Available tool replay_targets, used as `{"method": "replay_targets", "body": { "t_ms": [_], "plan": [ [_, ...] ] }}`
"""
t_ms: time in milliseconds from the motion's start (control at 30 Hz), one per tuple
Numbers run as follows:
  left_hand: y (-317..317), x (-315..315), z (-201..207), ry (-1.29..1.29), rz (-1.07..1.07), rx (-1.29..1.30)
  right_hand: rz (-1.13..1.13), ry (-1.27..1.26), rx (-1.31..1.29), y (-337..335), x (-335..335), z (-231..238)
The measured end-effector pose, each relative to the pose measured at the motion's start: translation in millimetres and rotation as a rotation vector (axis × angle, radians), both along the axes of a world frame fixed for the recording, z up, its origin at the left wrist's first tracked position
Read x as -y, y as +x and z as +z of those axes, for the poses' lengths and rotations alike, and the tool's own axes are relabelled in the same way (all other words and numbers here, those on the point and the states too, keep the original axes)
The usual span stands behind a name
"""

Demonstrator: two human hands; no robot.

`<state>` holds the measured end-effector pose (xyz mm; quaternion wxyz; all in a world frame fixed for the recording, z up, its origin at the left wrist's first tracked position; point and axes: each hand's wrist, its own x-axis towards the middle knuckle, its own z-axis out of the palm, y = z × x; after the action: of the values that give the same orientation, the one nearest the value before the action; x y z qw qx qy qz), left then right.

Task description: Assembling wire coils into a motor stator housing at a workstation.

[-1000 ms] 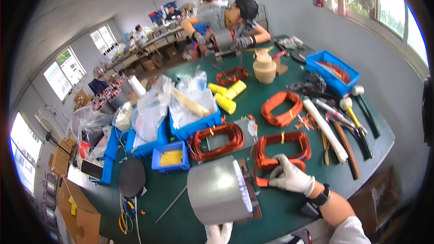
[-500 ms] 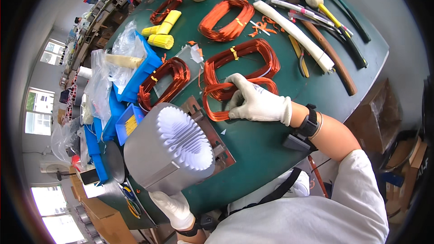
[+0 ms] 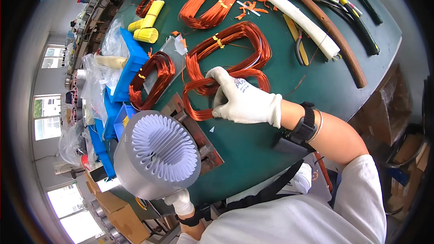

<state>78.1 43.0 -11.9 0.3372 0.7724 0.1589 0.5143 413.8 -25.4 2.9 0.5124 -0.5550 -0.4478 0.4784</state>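
Note:
My right hand (image 3: pixel 244 97), in a white knit glove, is closed on the near side of a copper wire coil (image 3: pixel 199 115). That loop partly overlaps a larger copper coil (image 3: pixel 262 47) behind it. At the left front stands a grey cylindrical stator core (image 3: pixel 131 169), its slots lined with white insulation and its round opening tilted toward me. My gloved left hand (image 3: pixel 181 202) touches the core's lower near side, with its fingers mostly hidden by the core. Beneath and beside the core lies a rusty metal plate (image 3: pixel 209 153).
More copper coils (image 3: pixel 151 81) lie on the green table (image 3: pixel 253 149). Yellow stick bundles (image 3: pixel 146 35) and blue bins (image 3: pixel 131 65) with plastic bags sit at left. Scissors-like pliers (image 3: pixel 298 49), a white roll (image 3: pixel 289 16), a wooden rod (image 3: pixel 337 40) and mallets lie far right.
The stator core has turned, so more of its slotted opening faces me. My left hand has moved in under its near side. My right hand keeps its hold on the coil; the whole view has shifted.

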Motion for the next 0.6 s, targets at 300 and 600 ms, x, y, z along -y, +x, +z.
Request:
{"method": "replay_targets", "body": {
  "t_ms": [300,600],
  "plan": [
    [-9,3,10,-0.114,-0.028,-0.154,-0.028,0.037,0.022,-2,-1,-3],
    [-21,7,13,-0.238,-0.034,-0.274,-0.089,0.121,0.12,-6,-2,-13]
  ]
}}
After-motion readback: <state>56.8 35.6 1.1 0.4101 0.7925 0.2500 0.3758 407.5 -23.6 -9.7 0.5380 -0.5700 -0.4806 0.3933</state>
